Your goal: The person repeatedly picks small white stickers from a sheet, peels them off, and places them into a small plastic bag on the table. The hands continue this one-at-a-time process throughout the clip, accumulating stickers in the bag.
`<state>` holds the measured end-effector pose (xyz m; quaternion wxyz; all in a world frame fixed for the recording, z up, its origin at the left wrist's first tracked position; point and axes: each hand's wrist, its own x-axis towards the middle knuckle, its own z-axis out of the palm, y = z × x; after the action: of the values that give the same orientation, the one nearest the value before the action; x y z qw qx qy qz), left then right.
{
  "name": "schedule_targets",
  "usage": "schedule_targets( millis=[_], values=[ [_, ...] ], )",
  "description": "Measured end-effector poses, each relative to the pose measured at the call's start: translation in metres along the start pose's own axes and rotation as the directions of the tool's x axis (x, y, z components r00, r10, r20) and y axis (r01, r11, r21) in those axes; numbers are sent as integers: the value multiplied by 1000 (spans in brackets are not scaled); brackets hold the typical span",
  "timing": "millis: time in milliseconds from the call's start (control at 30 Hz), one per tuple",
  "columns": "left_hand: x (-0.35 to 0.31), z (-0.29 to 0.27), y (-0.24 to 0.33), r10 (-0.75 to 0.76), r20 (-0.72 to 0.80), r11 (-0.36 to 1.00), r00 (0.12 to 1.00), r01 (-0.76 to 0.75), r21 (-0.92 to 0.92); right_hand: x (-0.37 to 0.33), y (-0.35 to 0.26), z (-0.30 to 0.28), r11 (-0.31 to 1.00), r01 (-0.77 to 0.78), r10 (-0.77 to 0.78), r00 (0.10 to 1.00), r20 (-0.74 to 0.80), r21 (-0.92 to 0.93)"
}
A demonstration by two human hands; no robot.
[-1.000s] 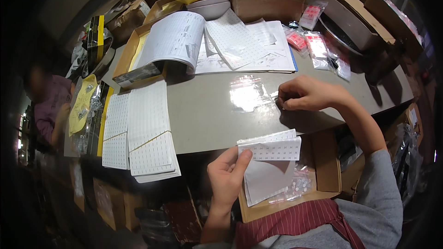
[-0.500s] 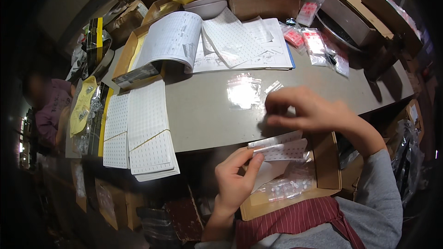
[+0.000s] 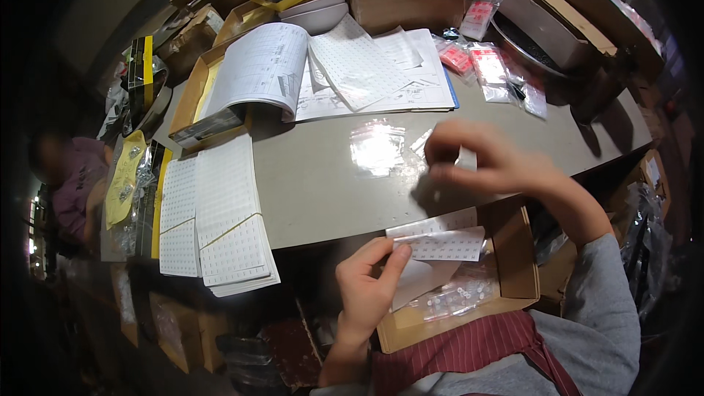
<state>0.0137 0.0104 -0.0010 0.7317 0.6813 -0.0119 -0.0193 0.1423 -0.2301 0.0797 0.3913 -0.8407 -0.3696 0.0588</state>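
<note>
- Head view: left hand clamped, thumb over fingers, on the left end of a folded label sheet; rows of small print face up.
- Label sheet sits off the near edge of the counter, above an open cardboard box; its plain lower part hangs down into the box.
- Right hand apart from the left, over the counter, fingers curled, motion-blurred. Small white piece shows between thumb and fingers; cannot tell whether it is gripped.
- Small clear bags lie flat on the counter, left of the right hand, with strong glare on them.
- In the box: clear bag with small round white pieces, partly under the sheet.
- Counter, left: two stacks of printed sheets side by side, narrow one and wider one, each with a rubber band across it; near ends overhang the edge.
- Counter, far side: open book, loose printed sheets, red-and-white packets to the right.
- Far left: another person in a purple top, beside yellow paper.
</note>
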Motion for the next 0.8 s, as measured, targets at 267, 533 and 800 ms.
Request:
schedule_targets(
  millis=[267,533,800],
  values=[
    [1,-3,-2,-21,5,996,1000,21,-84,2,32,-16,918,-155,194,978,72,-365],
    [-8,-11,27,-47,-68,975,997,31,-220,6,8,-41,802,-355,466,875,132,-481],
    [-4,-14,27,0,-184,973,983,-43,-228,-30,-25,-20,996,83,-82,996,-29,21]
  ],
)
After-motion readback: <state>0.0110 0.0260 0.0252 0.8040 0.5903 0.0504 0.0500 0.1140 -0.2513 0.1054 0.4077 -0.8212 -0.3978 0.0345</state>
